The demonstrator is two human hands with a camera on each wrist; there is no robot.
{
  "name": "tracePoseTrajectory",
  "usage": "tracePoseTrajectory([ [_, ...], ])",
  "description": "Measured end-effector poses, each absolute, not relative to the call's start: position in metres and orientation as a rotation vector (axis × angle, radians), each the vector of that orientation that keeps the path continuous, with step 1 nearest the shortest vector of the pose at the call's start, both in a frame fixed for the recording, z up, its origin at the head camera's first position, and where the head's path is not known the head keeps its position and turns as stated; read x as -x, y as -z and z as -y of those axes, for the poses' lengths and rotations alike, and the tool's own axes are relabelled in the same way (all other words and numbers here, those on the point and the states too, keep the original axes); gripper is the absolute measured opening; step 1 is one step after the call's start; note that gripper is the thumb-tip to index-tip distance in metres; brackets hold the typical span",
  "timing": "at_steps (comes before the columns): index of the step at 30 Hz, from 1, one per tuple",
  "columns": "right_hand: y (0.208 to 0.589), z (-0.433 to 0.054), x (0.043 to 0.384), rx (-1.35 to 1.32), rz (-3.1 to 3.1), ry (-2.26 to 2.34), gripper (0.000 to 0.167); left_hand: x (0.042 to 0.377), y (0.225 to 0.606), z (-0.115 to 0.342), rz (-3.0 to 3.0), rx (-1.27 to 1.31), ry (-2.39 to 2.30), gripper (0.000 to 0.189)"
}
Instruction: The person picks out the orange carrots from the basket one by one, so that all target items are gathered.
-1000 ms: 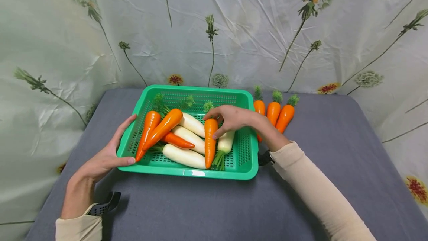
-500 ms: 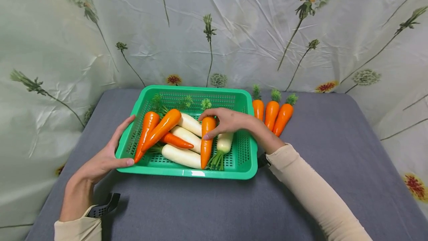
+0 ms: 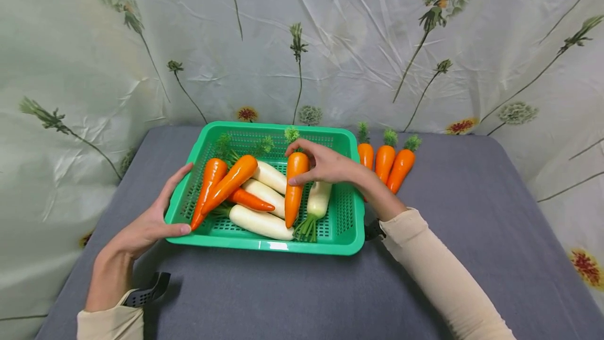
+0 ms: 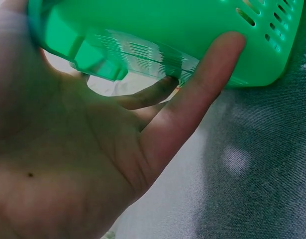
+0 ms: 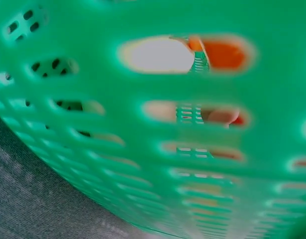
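Note:
A green perforated basket [image 3: 283,127] stands on the table, holding carrots and white radishes. My right hand [image 3: 325,166] reaches over its right side and pinches an orange carrot [image 3: 292,206] between thumb and fingers, leafy top pointing to the back. To the carrot's right is a white radish [image 3: 318,199], partly behind the hand. My left hand [image 3: 146,224] rests on the basket's left end, thumb at the front corner. In the left wrist view, its straight fingers [image 4: 192,94] touch the green outer wall [image 4: 143,30]. Mostly basket wall [image 5: 143,149] fills the right wrist view.
Two crossed carrots [image 3: 231,182] overlie another carrot [image 3: 252,201] at the basket's left, beside white radishes [image 3: 259,222]. Three carrots [image 3: 385,161] lie on the grey cloth [image 3: 448,198] right of the basket. A flower-printed curtain [image 3: 349,41] hangs behind.
The carrot in my right hand has moved toward the back of the basket, away from the front wall. My left hand and the basket have stayed in place.

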State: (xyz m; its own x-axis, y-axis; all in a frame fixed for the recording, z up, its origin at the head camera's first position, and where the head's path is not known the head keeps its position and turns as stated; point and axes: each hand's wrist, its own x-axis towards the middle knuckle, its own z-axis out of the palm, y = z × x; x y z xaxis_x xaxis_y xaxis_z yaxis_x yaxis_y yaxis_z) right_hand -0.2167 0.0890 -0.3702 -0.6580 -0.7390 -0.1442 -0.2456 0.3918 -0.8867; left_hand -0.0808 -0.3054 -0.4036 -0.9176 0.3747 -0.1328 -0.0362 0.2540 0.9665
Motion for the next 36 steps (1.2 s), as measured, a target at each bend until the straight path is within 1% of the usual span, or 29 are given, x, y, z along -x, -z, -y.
tracePoseTrajectory([
  [10,0.367,-0.09,0.213,0.708,-2.082,1.381,0.062,0.081,0.403,0.305,-2.19,-0.311,-1.71,0.113],
  [17,0.363,-0.094,0.211,0.69,-2.103,1.45,0.06,0.081,0.401,0.305,-2.207,-0.305,-1.685,0.114],
  [24,0.362,-0.1,0.21,0.662,-2.087,1.612,0.054,0.08,0.402,0.304,-2.194,-0.297,-1.681,0.114],
  [36,0.355,-0.127,0.209,0.632,-2.132,1.758,0.052,0.079,0.403,0.306,-2.194,-0.309,-1.683,0.114],
])
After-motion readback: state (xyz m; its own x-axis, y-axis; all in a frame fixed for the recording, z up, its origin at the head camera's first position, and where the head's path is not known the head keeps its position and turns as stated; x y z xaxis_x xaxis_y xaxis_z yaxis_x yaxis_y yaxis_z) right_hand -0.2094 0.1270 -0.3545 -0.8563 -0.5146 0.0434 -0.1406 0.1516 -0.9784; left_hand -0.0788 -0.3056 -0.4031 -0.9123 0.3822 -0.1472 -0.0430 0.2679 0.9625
